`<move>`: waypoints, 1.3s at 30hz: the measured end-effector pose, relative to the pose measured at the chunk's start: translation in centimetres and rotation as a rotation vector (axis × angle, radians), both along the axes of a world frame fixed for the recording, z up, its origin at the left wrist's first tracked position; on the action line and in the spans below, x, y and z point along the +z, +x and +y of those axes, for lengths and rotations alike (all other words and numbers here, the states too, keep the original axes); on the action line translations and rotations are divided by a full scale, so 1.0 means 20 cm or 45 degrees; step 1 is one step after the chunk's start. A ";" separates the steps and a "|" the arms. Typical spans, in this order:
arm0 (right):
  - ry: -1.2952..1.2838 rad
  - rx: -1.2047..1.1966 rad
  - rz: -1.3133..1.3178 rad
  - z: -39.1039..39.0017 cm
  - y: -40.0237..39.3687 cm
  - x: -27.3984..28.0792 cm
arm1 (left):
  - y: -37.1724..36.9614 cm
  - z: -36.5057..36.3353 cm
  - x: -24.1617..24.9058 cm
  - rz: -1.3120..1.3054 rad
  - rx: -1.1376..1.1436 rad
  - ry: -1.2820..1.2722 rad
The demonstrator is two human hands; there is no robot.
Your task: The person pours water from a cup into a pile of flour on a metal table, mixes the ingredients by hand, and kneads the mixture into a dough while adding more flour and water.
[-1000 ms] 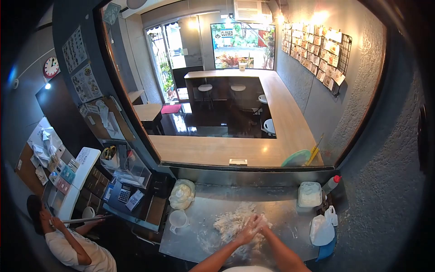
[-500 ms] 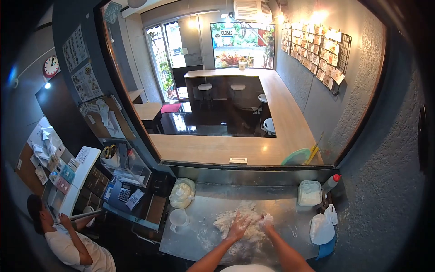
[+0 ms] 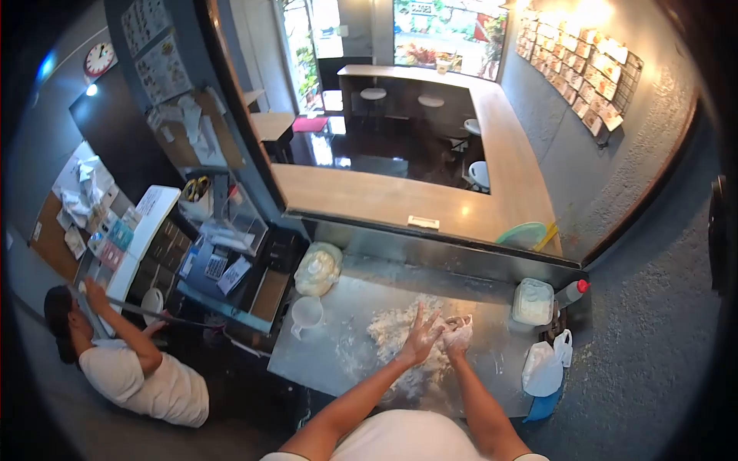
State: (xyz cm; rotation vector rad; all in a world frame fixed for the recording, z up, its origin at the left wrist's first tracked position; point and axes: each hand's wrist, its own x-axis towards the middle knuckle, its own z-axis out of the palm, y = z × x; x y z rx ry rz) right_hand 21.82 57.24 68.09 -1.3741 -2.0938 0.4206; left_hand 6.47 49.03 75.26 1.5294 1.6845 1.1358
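Crumbly, floury dough (image 3: 392, 326) lies spread on the metal worktop (image 3: 346, 300). Over its right part is my left hand (image 3: 419, 338), fingers spread, with its fingertips at my right hand. My right hand (image 3: 458, 335) is coated in flour or dough, its fingers curled; whether a lump lies inside them is too small to tell. Left of the dough stands a clear measuring jug (image 3: 307, 313), with a plastic bag of pale contents (image 3: 318, 269) behind it. Loose flour dusts the metal around the dough.
At the right edge are a tub of white contents (image 3: 533, 301), a red-capped bottle (image 3: 573, 293) and a white plastic bag (image 3: 543, 369). A person (image 3: 138, 369) at the left holds a long handle. Beyond the worktop runs a wooden counter (image 3: 354, 196).
My left hand has moved right, up against my right hand, which has lifted off the dough. The camera view has tilted down. The person at the left has shifted the handle.
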 end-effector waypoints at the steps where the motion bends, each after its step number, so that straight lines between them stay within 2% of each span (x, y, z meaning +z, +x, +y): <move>1: -0.014 0.029 -0.007 0.01 -0.03 0.01 | -0.02 0.00 0.03 -0.007 0.029 -0.014; 3: -0.873 0.106 1.049 0.02 -0.10 -0.01 | -0.02 0.00 0.10 -0.365 -0.023 -0.037; 4: -1.185 0.189 1.221 -0.06 -0.12 0.21 | -0.03 0.00 0.09 -0.402 -0.045 0.009; 5: -1.205 0.200 1.207 -0.04 -0.10 0.14 | -0.05 0.00 0.16 -0.409 -0.021 0.003; 7: -1.097 0.394 0.859 0.01 -0.08 0.02 | -0.06 -0.02 0.27 -0.620 -0.074 0.123; 8: -0.888 0.227 0.784 -0.01 -0.09 0.01 | -0.08 0.01 0.20 -0.449 -0.018 0.154; 9: -0.905 0.237 0.771 0.01 -0.07 0.01 | -0.10 0.00 0.13 -0.456 0.002 0.147; 11: -0.499 0.365 0.389 0.10 0.00 -0.07 | -0.17 0.00 0.08 -0.354 0.029 0.175; 12: -0.508 0.373 0.382 0.10 0.02 -0.07 | -0.21 -0.02 0.05 -0.563 0.038 0.078; 13: -0.463 0.255 0.144 0.09 0.03 0.02 | -0.25 -0.04 0.05 -0.573 0.048 0.071; 14: -0.415 0.132 -0.097 0.09 0.04 0.14 | -0.30 -0.08 0.05 -0.291 0.079 -0.049; 15: -0.324 0.152 0.120 0.07 0.00 0.24 | -0.34 -0.14 0.04 -0.014 0.097 -0.172; 16: -0.233 0.158 0.327 0.05 -0.03 0.33 | -0.36 -0.19 -0.06 0.044 0.178 -0.130; 17: -0.586 0.165 0.626 0.05 -0.02 0.38 | -0.38 -0.24 -0.20 0.100 0.248 -0.087; 18: -0.530 0.305 0.845 0.05 -0.02 0.41 | -0.42 -0.30 -0.31 0.098 0.271 -0.113; 19: -0.530 0.280 0.828 0.01 -0.06 0.53 | -0.46 -0.36 -0.38 0.099 0.298 -0.139; 21: -0.210 0.322 0.760 -0.09 -0.14 0.85 | -0.50 -0.51 -0.39 -0.056 0.452 -0.320; 23: -0.275 0.264 0.733 -0.08 -0.11 0.73 | -0.51 -0.66 -0.51 0.030 0.535 -0.291; 25: 0.030 0.420 0.141 -0.02 -0.06 0.43 | -0.51 -0.81 -0.58 0.116 0.614 -0.266; 27: -0.077 0.454 0.175 -0.08 -0.08 0.29 | -0.50 -0.92 -0.60 0.609 0.730 -0.432; 29: 0.061 0.313 -0.008 -0.19 -0.05 0.22 | -0.54 -1.07 -0.79 0.679 0.794 -0.489; 31: -0.137 0.539 -0.257 -0.23 0.10 0.09 | -0.49 -1.09 -0.85 0.741 0.862 -0.557; 33: -0.850 0.692 -0.638 -0.32 0.22 -0.03 | -0.41 -0.99 -0.80 0.815 0.982 -0.596; 35: -0.916 1.074 -0.610 -0.41 0.43 -0.63 | -0.31 -0.77 -0.80 0.761 1.057 -0.423; 37: -0.398 1.698 -0.158 -0.51 0.29 -0.49 | -0.23 -0.52 -0.93 0.191 0.785 -0.268; 38: -0.393 1.749 -0.150 -0.51 0.23 -0.44 | -0.19 -0.43 -0.78 0.150 0.788 -0.229; 39: -0.476 1.570 -0.367 -0.51 0.16 -0.41 | -0.15 -0.41 -0.57 0.112 0.781 -0.197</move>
